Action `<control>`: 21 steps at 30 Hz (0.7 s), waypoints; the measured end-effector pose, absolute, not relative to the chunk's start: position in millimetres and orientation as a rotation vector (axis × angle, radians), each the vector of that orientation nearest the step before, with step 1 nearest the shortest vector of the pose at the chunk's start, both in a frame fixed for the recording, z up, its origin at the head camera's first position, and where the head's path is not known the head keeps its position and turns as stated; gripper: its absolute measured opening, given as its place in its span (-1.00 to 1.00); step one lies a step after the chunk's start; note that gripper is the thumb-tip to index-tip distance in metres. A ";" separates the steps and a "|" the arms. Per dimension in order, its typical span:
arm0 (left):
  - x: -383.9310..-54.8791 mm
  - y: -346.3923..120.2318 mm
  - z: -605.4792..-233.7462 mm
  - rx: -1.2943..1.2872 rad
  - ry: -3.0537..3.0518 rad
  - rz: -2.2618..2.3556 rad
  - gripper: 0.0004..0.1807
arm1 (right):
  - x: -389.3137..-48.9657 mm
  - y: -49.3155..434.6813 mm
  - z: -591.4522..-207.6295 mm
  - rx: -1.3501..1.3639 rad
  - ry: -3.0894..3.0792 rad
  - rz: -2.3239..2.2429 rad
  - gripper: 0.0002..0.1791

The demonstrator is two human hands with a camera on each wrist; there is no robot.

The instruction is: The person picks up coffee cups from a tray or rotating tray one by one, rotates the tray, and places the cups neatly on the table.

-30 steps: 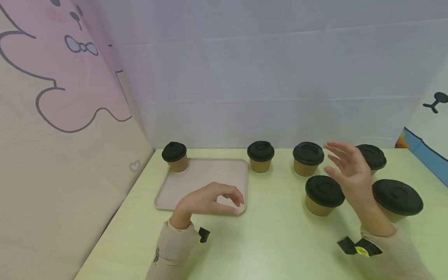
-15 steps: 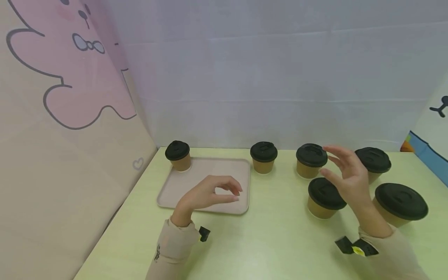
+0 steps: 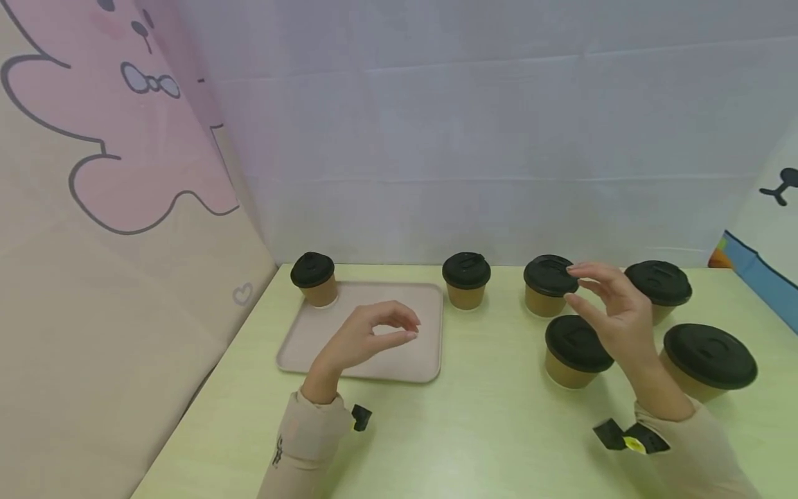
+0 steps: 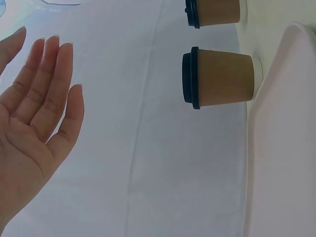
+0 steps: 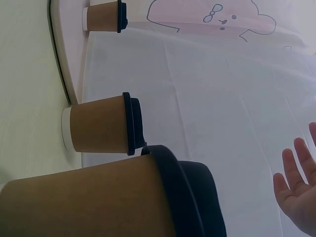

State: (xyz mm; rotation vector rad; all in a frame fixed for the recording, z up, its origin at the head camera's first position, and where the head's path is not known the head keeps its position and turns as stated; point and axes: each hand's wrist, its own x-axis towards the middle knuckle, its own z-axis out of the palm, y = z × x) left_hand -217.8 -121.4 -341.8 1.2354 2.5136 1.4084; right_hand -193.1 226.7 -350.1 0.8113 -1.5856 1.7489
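My left hand (image 3: 369, 335) hovers above the pale pink tray (image 3: 411, 360), thumb and fingers loosely curved around bare air. On the tray's far left corner stands a brown paper cup with a black lid (image 3: 320, 292). My right hand (image 3: 617, 313) is raised over the right-hand cups, thumb apart from the bent fingers, holding nothing. Nearest to it are a lidded cup (image 3: 570, 360) in front and another lidded cup (image 3: 545, 294) behind. In the right wrist view a large lidded cup (image 5: 94, 202) fills the lower left, with the hand's fingertips far at the right edge.
Another lidded cup (image 3: 466, 287) stands just right of the tray. Two more cups, one at the back right (image 3: 661, 284) and one nearer (image 3: 704, 360), are partly behind the right arm. A pale cloth wall (image 3: 486, 138) closes off the table's (image 3: 480, 423) back.
My left hand has risen slightly over the tray. The right hand has shifted a little left, and its thumb and fingers are closer together. The cups stay in place; the head view sways slightly.
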 end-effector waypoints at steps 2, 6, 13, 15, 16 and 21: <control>-217.7 -121.0 -341.7 1.222 2.527 1.442 -0.86 | -192.9 227.3 -350.0 0.808 -1.584 1.751 -0.64; -217.1 -120.0 -341.6 1.217 2.541 1.491 -0.88 | -192.7 228.6 -349.8 0.801 -1.580 1.752 -0.65; -218.6 -120.7 -343.0 1.181 2.563 1.549 -0.87 | -193.4 229.3 -350.3 0.801 -1.578 1.757 -0.67; -219.4 -121.0 -343.1 1.162 2.563 1.584 -0.87 | -193.5 229.5 -350.6 0.800 -1.577 1.761 -0.68; -219.7 -121.0 -343.1 1.151 2.561 1.603 -0.87 | -193.6 229.5 -350.7 0.798 -1.578 1.762 -0.68; -221.8 -120.5 -342.8 1.093 2.542 1.694 -0.87 | -193.8 230.0 -351.2 0.794 -1.582 1.765 -0.68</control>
